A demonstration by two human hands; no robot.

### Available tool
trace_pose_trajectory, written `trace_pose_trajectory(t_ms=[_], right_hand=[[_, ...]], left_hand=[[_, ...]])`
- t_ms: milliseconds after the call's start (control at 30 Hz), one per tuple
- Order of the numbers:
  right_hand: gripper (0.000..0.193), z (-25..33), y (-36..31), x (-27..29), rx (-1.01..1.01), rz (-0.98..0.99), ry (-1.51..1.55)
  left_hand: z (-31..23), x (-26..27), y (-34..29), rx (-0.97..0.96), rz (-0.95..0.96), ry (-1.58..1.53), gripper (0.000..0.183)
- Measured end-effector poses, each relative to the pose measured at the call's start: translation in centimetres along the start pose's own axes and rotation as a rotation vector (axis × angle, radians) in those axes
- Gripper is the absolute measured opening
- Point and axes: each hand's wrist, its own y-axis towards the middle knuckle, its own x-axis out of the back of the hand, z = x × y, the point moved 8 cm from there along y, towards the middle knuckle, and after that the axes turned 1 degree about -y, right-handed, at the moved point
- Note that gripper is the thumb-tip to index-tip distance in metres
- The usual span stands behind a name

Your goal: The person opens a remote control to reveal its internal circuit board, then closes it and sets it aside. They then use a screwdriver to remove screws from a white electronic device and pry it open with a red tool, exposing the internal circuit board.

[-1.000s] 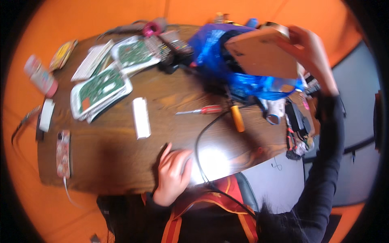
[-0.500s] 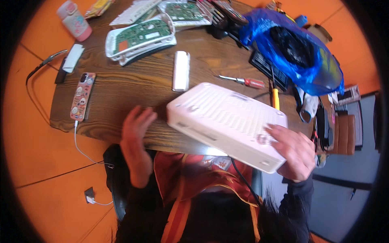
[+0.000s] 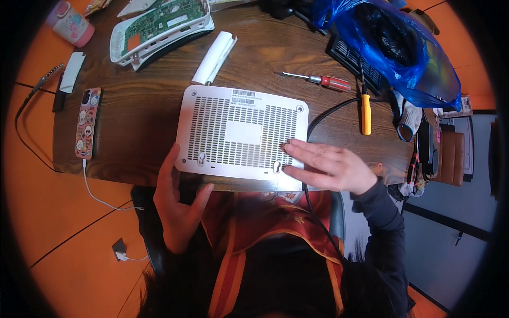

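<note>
A white router-like box (image 3: 243,132) lies on the wooden table with its slotted face up, showing a barcode label, a pale blank patch and two keyhole mounts. Its lower edge is at the table's front edge. My right hand (image 3: 328,165) rests on its lower right part, fingers stretched flat on the vents. At the lower left corner, my left hand (image 3: 177,204) is open, thumb apart, fingertips right by the side of the box. Beyond the box lie a white oblong plastic piece (image 3: 214,57), a red-handled screwdriver (image 3: 328,82) and a yellow-handled screwdriver (image 3: 366,114).
An opened white casing with a green circuit board (image 3: 164,26) is at the far left. A blue plastic bag (image 3: 424,79) sits at the far right. A phone (image 3: 87,124) on a white cable and a pink bottle (image 3: 73,26) are at the left. A black cable (image 3: 331,110) runs behind the box.
The white box has gone from tilted in my right hand to flat on the table, slightly left. The white plastic piece has shifted and turned. My view has moved a little.
</note>
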Motion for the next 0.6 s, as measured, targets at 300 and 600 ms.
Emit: trace_pose_trajectory(t_ms=[300,600], right_hand=[[0.035,-12.4,-3.1,2.0,-0.722,-0.190,-0.080],[0.021,-12.4,-6.5,7.6,-0.782,-0.809,0.427]], left_hand=[[-3.4,-3.9,0.5,-0.316,0.278,0.723,0.060],[-2.9,-10.7,-1.3,-0.589,0.124,0.959,0.063]])
